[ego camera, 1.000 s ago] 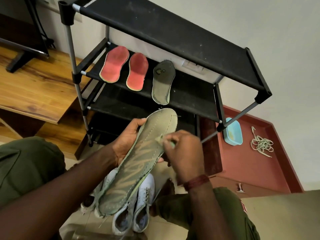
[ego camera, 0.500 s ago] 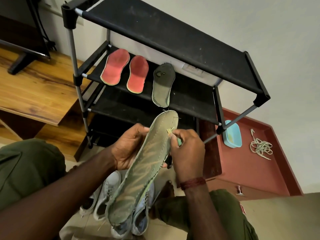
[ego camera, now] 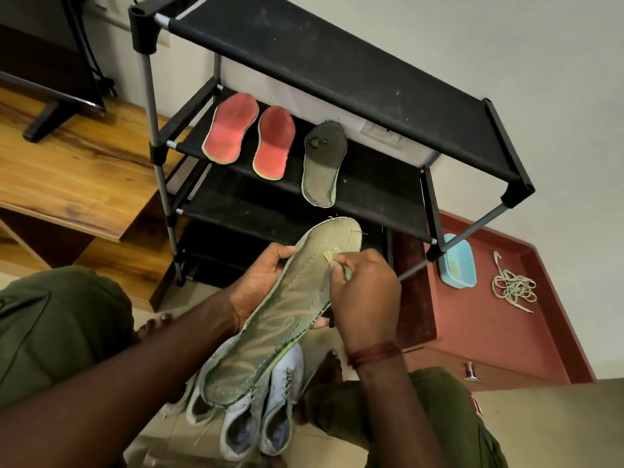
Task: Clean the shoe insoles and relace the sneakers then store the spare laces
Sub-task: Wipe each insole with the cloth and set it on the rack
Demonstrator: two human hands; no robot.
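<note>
My left hand [ego camera: 261, 282] grips a long green insole [ego camera: 283, 319] by its left edge, holding it tilted in front of the rack. My right hand [ego camera: 366, 292] pinches a small pale cleaning tool [ego camera: 332, 256], mostly hidden in the fingers, against the insole's upper end. Two red insoles [ego camera: 231, 128] [ego camera: 273, 143] and a second green insole [ego camera: 322, 163] lie on the rack's middle shelf. White sneakers [ego camera: 266, 417] stand on the floor below the held insole. A tangle of pale spare laces [ego camera: 513, 287] lies on the red cabinet top.
The black shoe rack [ego camera: 337, 65] stands against the wall. A light blue tub [ego camera: 457, 263] sits on the red cabinet [ego camera: 489, 332] beside the rack's right leg. A wooden bench [ego camera: 67, 173] with a dark stand is at the left. My knees flank the shoes.
My right hand has slid with the tool from the insole's middle up toward its top end. The insole stays in my left hand.
</note>
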